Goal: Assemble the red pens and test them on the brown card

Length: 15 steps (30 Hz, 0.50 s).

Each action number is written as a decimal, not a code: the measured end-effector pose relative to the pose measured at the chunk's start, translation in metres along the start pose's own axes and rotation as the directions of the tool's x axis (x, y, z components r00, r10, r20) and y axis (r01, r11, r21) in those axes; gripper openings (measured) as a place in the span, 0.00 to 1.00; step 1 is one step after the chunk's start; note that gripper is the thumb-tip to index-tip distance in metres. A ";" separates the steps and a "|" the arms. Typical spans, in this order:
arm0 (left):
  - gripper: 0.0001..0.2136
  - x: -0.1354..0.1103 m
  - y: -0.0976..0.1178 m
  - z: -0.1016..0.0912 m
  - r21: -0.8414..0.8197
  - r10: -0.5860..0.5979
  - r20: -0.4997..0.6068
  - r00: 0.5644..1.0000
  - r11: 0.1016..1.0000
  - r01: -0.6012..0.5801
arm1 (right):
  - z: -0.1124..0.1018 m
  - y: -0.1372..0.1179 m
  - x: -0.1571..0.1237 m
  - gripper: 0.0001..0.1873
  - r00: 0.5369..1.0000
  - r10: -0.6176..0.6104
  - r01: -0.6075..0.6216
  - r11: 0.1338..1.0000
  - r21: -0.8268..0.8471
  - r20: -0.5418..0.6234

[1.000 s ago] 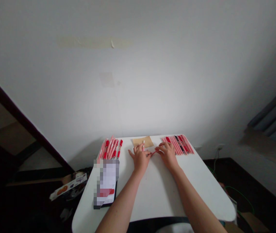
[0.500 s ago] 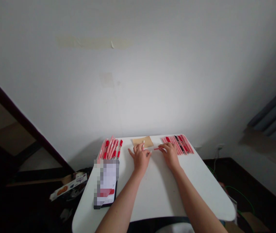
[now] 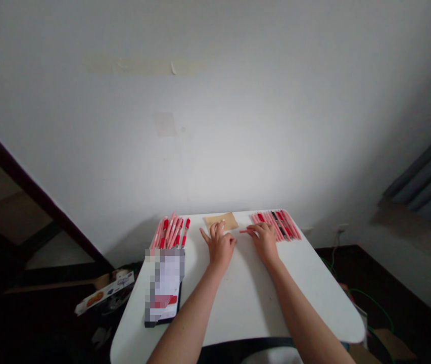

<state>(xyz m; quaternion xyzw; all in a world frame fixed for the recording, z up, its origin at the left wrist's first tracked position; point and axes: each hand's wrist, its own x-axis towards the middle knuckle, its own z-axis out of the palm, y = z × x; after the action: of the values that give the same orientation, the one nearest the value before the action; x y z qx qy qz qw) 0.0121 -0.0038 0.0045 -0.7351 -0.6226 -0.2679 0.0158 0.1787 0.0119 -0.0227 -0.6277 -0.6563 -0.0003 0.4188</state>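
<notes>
Right hand (image 3: 265,240) nearly closed, pinches pink stick (image 3: 245,231); left hand (image 3: 221,246) half-curled, can't tell its hold; tan paper (image 3: 231,220) just beyond.

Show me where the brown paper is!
In the head view, the brown paper lies far back on the table, between left pens and right pens, past the left hand.

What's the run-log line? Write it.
left hand: near tan sheet; right hand: holds pink stick; left pens: piled; right pens: side-by-side

A partly pixelated phone (image 3: 168,283) lies on the table (image 3: 249,308). The wall (image 3: 245,131) behind bears 1 yellowish strip (image 3: 143,65) and 1 squarish patch (image 3: 164,125). At right, a cord (image 3: 337,242) hangs from a socket (image 3: 343,228).
</notes>
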 end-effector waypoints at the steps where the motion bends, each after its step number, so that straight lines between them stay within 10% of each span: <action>1: 0.02 0.000 0.000 0.000 0.001 -0.003 0.003 1.000 1.000 0.003 | 0.000 0.000 0.000 0.15 1.000 0.001 -0.001 1.000 0.000 0.002; 15: 0.02 0.000 -0.003 0.007 -0.027 0.004 -0.059 0.998 1.000 -0.006 | -0.002 0.001 0.000 0.12 0.999 -0.019 0.019 1.000 -0.010 0.027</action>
<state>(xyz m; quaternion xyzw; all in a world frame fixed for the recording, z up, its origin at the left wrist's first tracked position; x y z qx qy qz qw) 0.0117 -0.0012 -0.0023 -0.7285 -0.6163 -0.2981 0.0247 0.1801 0.0112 -0.0222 -0.6237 -0.6677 0.0007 0.4065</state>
